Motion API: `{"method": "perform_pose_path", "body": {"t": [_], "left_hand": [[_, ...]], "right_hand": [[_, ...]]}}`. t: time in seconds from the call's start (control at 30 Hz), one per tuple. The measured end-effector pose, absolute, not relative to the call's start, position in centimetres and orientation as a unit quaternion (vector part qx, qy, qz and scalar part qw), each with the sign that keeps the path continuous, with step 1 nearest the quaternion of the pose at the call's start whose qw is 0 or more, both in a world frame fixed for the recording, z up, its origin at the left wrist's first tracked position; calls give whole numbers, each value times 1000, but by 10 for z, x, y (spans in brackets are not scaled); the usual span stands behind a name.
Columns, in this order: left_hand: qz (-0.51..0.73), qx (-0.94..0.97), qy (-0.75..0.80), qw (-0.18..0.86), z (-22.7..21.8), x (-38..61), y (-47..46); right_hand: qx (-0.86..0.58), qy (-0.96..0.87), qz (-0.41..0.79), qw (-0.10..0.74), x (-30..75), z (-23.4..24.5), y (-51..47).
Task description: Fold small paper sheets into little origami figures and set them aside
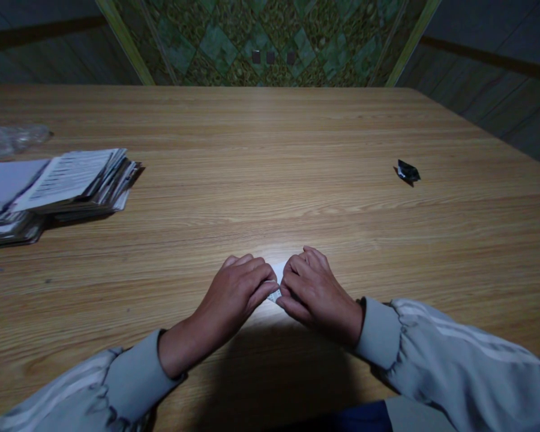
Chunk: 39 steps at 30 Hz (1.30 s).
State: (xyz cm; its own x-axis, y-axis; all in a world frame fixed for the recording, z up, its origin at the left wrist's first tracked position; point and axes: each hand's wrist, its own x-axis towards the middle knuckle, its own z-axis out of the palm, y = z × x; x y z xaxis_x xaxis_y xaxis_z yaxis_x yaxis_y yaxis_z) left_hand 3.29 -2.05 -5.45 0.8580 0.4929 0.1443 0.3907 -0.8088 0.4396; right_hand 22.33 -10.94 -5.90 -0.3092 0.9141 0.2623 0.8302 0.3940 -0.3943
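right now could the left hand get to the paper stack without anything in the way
Probably yes. The table between the left hand and the paper stack is bare wood, so nothing blocks the path. But both hands are pinching a small white paper, so the left hand would have to let go first.

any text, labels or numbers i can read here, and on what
Nothing is legible.
Stack of printed papers: rows of print, too small and blurred to read.
White paper between the left hand and right hand: no print visible.
Small dark folded piece: no readable text.

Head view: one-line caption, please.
Both hands, left hand and right hand, pinch a small white paper on a wooden table.
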Motion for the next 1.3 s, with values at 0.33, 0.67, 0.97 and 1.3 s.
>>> {"method": "perform_pose_path", "body": {"t": [0.33,0.67,0.97,1.3], "left_hand": [[119,938,220,241,-53,33,-16],[124,933,238,241,-55,34,-20],[158,918,260,255,-57,34,-19],[159,919,271,239,-58,33,-19]], "right_hand": [[-543,-805,96,216,225,-58,-108],[-546,-805,106,209,224,-55,-108],[-546,-793,131,235,225,-55,-109],[-537,-813,109,198,225,-57,-109]]}}
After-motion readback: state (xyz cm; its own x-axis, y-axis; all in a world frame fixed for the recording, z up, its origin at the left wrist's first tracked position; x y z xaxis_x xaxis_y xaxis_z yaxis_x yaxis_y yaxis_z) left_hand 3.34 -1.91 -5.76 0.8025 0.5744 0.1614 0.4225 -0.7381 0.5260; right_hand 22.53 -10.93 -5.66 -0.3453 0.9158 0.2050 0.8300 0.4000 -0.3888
